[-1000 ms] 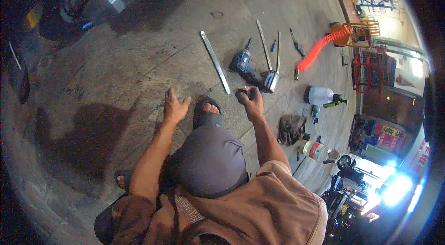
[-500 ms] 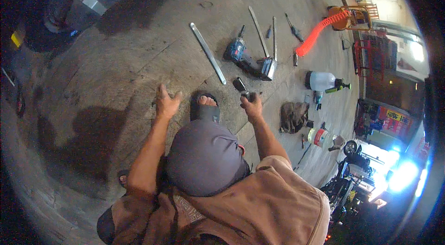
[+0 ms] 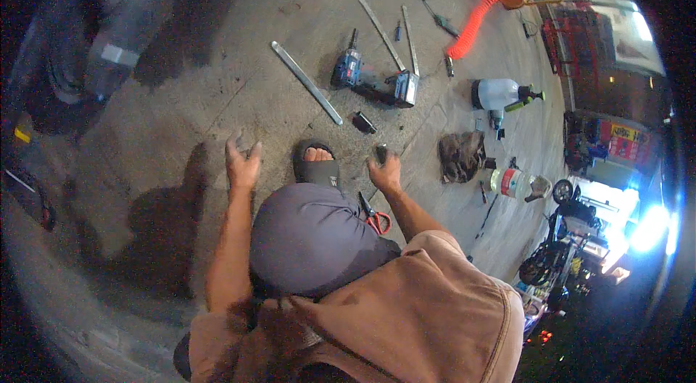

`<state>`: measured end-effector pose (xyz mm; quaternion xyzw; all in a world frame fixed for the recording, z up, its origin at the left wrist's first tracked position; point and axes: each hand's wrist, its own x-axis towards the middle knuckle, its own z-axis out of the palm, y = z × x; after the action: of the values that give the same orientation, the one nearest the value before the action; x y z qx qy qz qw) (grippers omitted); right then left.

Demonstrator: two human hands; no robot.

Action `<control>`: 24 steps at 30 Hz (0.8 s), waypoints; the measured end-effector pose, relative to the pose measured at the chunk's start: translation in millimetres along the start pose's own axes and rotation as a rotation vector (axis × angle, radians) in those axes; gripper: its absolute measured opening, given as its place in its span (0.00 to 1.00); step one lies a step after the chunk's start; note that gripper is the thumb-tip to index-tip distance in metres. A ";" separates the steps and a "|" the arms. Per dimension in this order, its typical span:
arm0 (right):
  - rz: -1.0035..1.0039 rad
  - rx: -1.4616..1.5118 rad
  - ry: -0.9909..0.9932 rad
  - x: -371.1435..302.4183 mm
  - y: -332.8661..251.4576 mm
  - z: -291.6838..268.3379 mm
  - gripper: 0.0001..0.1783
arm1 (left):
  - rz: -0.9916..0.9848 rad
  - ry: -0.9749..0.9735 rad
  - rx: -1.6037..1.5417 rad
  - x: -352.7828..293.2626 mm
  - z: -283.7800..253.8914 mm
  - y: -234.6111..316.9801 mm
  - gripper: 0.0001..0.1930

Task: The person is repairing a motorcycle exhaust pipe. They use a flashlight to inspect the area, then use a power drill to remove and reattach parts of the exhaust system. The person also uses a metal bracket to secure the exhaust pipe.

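My left hand is held over the floor left of my sandalled foot, its thumb and fingers apart and nothing visible in it. On the other side of the foot, my right hand is closed round a small dark metal piece, whose end pokes out above the fingers. Just beyond it a short black cylindrical piece lies on the floor. Farther off rests a blue and black cordless impact wrench, with a flat steel bar to its left. Red-handled cutters show beside my right knee.
Two thin bars, a small screwdriver and a coiled red air hose lie farther out. To the right are a spray bottle, a dark cloth and a clear jug. A dark wheeled vehicle stands at the far left.
My view has shifted, and the floor things appear farther left. My right hand has drawn back from the black cylindrical piece. The red-handled cutters have come into fuller view.
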<state>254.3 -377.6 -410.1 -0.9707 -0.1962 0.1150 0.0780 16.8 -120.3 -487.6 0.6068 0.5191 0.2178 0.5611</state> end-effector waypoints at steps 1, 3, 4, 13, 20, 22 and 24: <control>-0.056 -0.030 -0.066 -9.0 -24.0 -27.1 0.28 | -0.164 -0.038 -0.082 -6.5 -21.3 18.9 0.34; -0.135 -0.076 -0.158 -36.9 -95.5 -87.1 0.31 | -0.390 -0.007 -0.218 -19.1 -85.2 57.6 0.33; -0.212 -0.103 -0.212 -49.9 -143.0 -122.1 0.30 | -0.408 0.004 -0.155 -23.9 -126.9 77.2 0.31; -0.989 0.242 -0.534 -361.7 -664.0 -367.0 0.28 | -1.019 0.155 -1.179 -205.7 -523.9 356.6 0.22; 0.156 0.212 -1.150 -588.0 -703.7 -426.6 0.38 | -0.721 0.564 -1.318 -311.5 -751.2 476.6 0.26; 0.351 0.585 -1.259 -580.1 -687.6 -417.3 0.39 | -0.720 -0.013 -0.524 -329.3 -701.1 478.1 0.28; 0.145 0.331 -1.088 -532.5 -639.7 -412.1 0.37 | -0.592 -0.461 0.054 -350.5 -624.4 460.8 0.31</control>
<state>-350.7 -51.2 214.3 -0.7575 -0.1204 0.6324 0.1087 -462.7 -65.0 214.0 0.4781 0.5376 -0.1098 0.6858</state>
